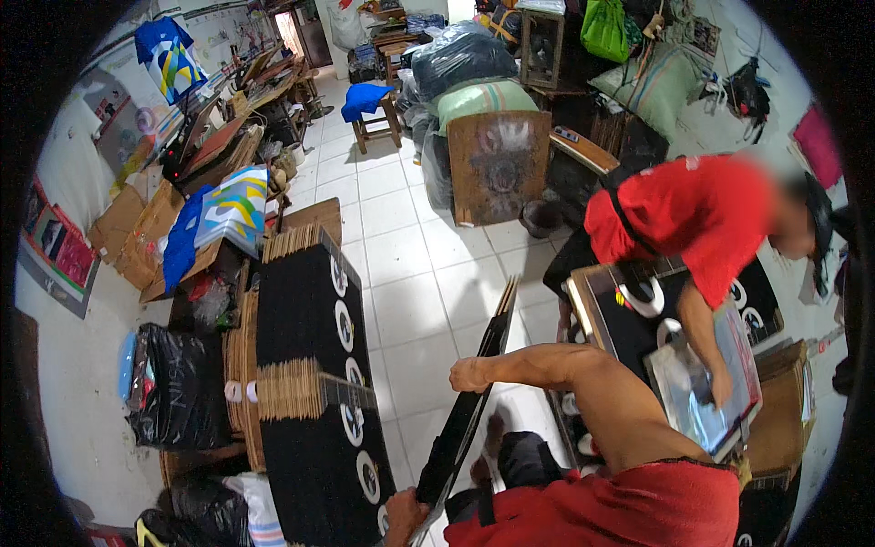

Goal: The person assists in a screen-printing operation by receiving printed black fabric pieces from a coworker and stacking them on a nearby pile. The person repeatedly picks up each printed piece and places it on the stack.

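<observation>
Both grips clamped on the stacked black boards (474, 401), right hand (469, 374) mid-edge, left hand (401, 515) at the seven-o'clock end, long axis running one to seven o'clock above the tiled floor (410, 301).

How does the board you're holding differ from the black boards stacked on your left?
The held board stands on edge, gripped by the left hand and right hand; the stacked boards lie flat. The held one shows only its thin edge; the stacked ones show white round prints. Both are black.
</observation>
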Motion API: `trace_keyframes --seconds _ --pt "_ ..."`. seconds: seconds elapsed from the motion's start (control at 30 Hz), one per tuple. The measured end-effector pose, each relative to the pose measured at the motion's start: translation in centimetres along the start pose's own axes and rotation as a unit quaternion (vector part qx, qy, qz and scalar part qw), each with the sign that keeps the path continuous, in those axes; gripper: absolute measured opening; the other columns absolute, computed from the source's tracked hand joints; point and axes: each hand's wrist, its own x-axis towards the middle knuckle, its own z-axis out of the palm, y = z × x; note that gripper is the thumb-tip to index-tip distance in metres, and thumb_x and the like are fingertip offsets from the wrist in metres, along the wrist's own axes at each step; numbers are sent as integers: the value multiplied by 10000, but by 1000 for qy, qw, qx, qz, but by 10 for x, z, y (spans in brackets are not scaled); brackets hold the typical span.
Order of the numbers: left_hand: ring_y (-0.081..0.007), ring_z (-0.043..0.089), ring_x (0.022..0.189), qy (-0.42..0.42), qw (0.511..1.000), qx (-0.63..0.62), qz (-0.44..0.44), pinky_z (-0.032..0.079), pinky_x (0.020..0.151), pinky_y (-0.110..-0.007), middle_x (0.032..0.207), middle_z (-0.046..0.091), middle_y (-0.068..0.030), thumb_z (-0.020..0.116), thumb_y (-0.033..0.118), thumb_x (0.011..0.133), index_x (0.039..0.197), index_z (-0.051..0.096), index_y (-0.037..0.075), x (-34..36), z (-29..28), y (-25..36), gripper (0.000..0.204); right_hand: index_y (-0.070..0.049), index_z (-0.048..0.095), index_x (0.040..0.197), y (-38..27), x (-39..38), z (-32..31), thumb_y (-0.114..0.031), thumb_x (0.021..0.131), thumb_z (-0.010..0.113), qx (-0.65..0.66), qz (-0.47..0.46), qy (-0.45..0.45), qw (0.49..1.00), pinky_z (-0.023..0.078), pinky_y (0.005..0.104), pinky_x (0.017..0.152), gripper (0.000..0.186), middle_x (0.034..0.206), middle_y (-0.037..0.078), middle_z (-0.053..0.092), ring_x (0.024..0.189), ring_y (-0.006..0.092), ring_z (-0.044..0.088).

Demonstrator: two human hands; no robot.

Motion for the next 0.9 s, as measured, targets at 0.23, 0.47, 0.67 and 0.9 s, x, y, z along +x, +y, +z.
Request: trace_keyframes --seconds 0.23,0.47,0.67,0.9 --pt "-391 622 695 0 995 31 92 496 663 -489 716 624 -217 598 199 624 786 614 26 249 -102 72 237 -46 678 681 237 -62 41 -93 528 664 69 42 42 996 530 419 696 160 773 150 664 777 319 648" --pt "-379 624 693 -22 984 45 170 510 652 -469 737 627 -203 622 180 599 811 608 25 479 -199 131 262 -50 668 745 444 -133 59 -87 606 630 146 117 -29 982 519 419 648 148 756 163 647 777 341 640" --pt "-376 620 719 -64 955 118 265 495 637 -474 733 631 -180 639 221 622 826 613 45 677 -273 166 271 -30 669 682 585 -176 76 -120 542 660 199 212 -27 957 516 438 601 167 698 178 641 698 372 633" --pt "-383 622 697 -135 897 159 391 500 618 -471 706 624 -188 623 193 612 808 623 52 904 -380 222 241 -4 671 715 708 -221 76 -174 589 698 261 316 -16 912 526 428 672 214 762 198 648 780 361 644"
